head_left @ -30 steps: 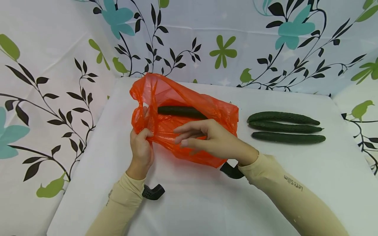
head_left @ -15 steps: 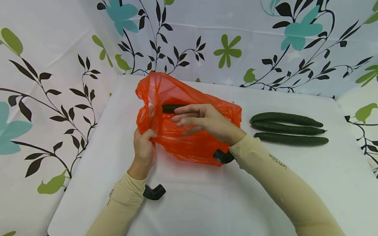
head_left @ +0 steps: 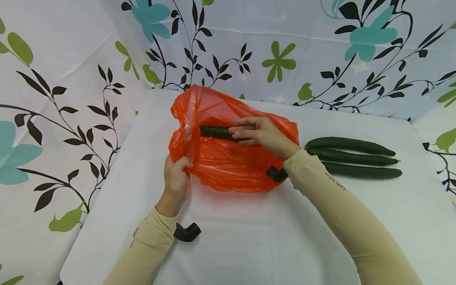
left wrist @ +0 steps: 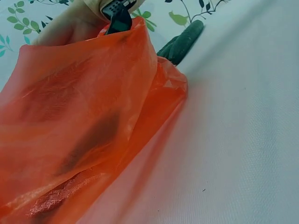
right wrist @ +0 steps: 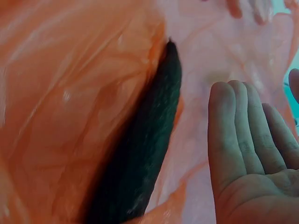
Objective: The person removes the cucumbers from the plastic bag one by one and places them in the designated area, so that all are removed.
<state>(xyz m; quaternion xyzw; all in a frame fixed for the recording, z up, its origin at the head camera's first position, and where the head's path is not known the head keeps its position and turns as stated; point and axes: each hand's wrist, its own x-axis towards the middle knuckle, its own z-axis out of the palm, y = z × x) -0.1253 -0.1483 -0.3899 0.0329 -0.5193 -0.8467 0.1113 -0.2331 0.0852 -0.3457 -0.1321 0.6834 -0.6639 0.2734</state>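
Observation:
An orange-red plastic bag (head_left: pixel 231 166) lies on the white table with its mouth spread toward the left. My left hand (head_left: pixel 176 180) grips the bag's left rim, thumb outside and some fingers behind the film. Inside the bag is a dark green cucumber (head_left: pixel 215 132), its bumpy skin and pointed end plain in the right wrist view. My right hand (head_left: pixel 265 134) is over the bag opening, fingers straight and overlapping the cucumber's right part in the head view. From the right wrist, that hand's palm and extended fingers (right wrist: pixel 254 140) appear beside the cucumber (right wrist: pixel 145 144), apart from it.
Three more cucumbers (head_left: pixel 350 157) lie side by side on the table (head_left: pixel 228 237), right of the bag and close to my right sleeve. Black wrist devices (head_left: pixel 187 232) stick out under both wrists. A patterned cloth (head_left: pixel 228 47) hangs behind the table.
My right hand has moved up and over the bag opening from the bag's front, fingers staying straight. My left hand keeps its grip on the rim. The view has shifted slightly.

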